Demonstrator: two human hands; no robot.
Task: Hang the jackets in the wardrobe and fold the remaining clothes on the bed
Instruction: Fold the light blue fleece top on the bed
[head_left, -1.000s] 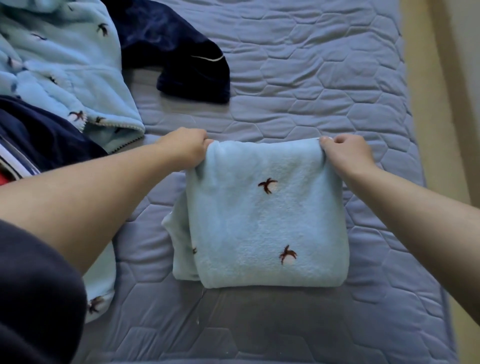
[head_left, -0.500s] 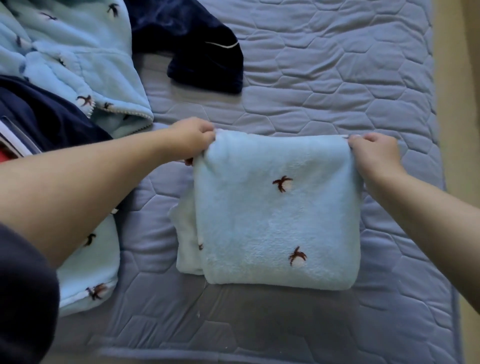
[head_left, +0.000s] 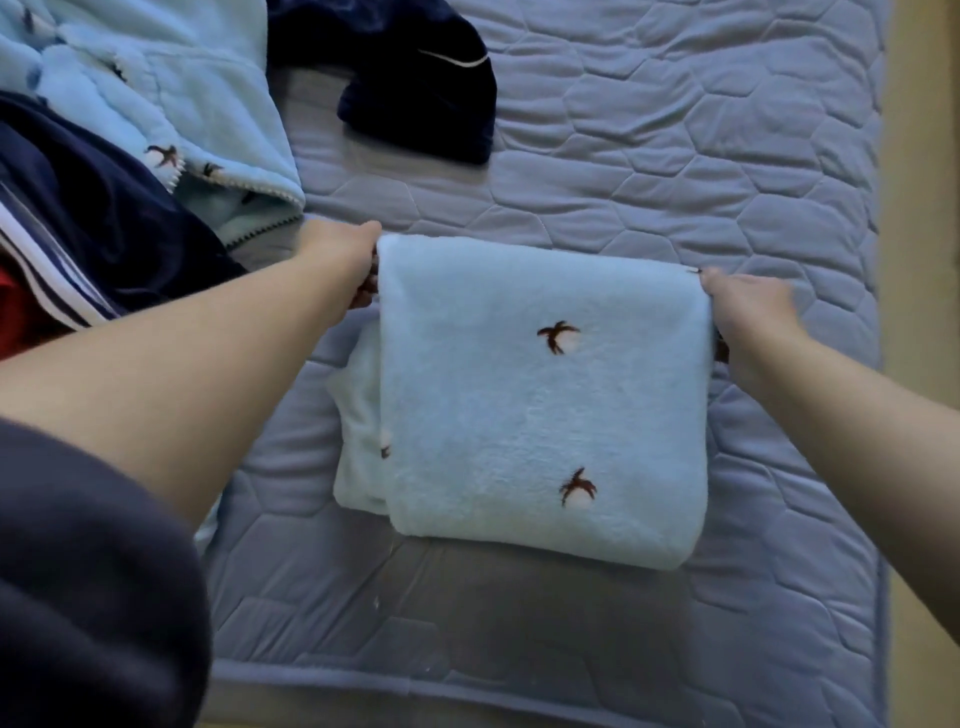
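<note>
A folded light-blue fleece garment (head_left: 540, 405) with small brown bird motifs lies as a thick rectangle on the bed (head_left: 649, 156). My left hand (head_left: 345, 260) grips its far left corner, fingers tucked under the fabric. At the far right corner my right hand (head_left: 743, 312) grips the edge, fingers curled beneath. An under layer of the garment sticks out at the left side.
A matching light-blue fleece piece (head_left: 171, 98) lies at the upper left. A dark navy garment (head_left: 415, 78) sits beyond the fold. A navy piece with white stripes and red (head_left: 78, 228) lies at the left edge. The bed's right edge runs by a beige floor (head_left: 924, 208).
The folded garment and both hands have shifted slightly right and down in the view as my head moved. The grip at both far corners is unchanged.
</note>
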